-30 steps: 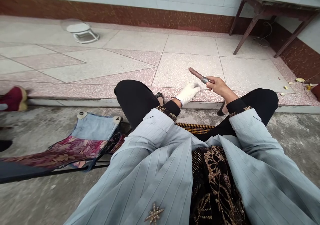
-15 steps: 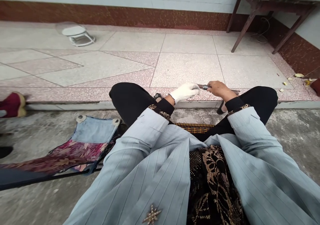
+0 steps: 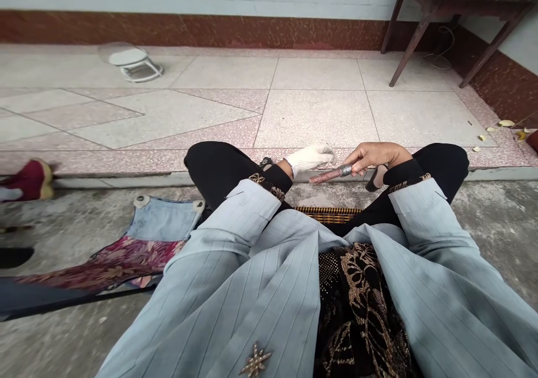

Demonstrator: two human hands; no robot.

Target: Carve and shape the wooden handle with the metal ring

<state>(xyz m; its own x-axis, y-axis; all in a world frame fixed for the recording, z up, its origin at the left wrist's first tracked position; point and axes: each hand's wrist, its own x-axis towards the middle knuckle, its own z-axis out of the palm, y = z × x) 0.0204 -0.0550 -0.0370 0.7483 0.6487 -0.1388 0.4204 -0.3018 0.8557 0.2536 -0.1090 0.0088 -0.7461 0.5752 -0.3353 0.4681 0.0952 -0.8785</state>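
Note:
My right hand [image 3: 376, 155], bare, is closed around a brown, rod-shaped wooden handle [image 3: 328, 175] with a silvery wire-like band around it. The handle points left and down toward me; whatever lies beyond my palm is hidden. My left hand [image 3: 313, 157] wears a white knit glove and hovers just left of the right hand. Its fingers are loosely bent, with nothing visible in them, and the handle passes just below the fingertips. Both hands are above the gap between my knees, over the step edge. A woven basket rim [image 3: 328, 214] shows below them.
A raised tiled floor [image 3: 311, 117] begins at a low step. At the back stand a small white stool [image 3: 137, 64] and a wooden table [image 3: 432, 3]. Yellowish peel pieces [image 3: 506, 123] lie right. To my left are a fabric folding chair [image 3: 163, 218] and another person's red shoe [image 3: 31, 181].
The handle has come away from my gloved left hand. My right hand has turned, and the handle's end now tilts down toward me. The view has shifted slightly.

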